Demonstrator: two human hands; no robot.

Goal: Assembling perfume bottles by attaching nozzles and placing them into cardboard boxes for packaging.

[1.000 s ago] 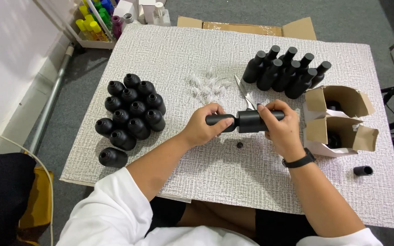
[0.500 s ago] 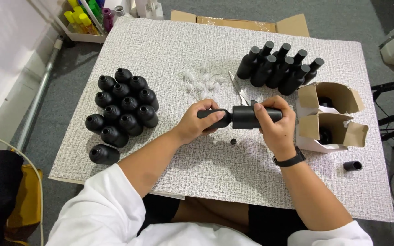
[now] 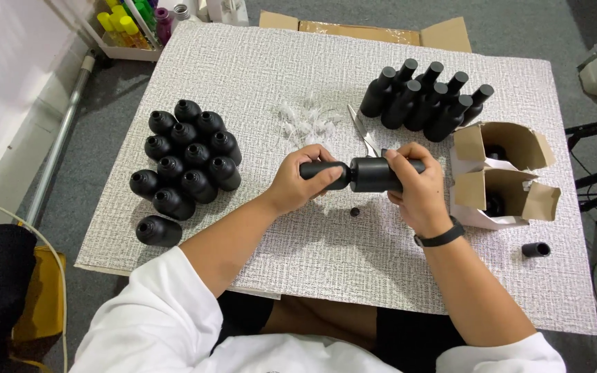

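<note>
On the left of the textured mat (image 3: 243, 76) stands a cluster of open black bottles (image 3: 186, 155) without caps, and one more bottle (image 3: 158, 231) lies on its side just near of them. At the middle, the left hand (image 3: 305, 181) closes its fingers around a black cap (image 3: 323, 170), held level above the mat. The cap meets the neck end of a black bottle (image 3: 376, 175), which the right hand (image 3: 417, 193) grips around its body with curled fingers. Just beyond the hands lie scissors (image 3: 362, 131) and a scatter of small clear plastic bits (image 3: 305, 119). Farther right stands a group of capped bottles (image 3: 426, 100), then an open cardboard box (image 3: 502, 173), and a loose cap (image 3: 535, 249) lies near the right edge
</note>
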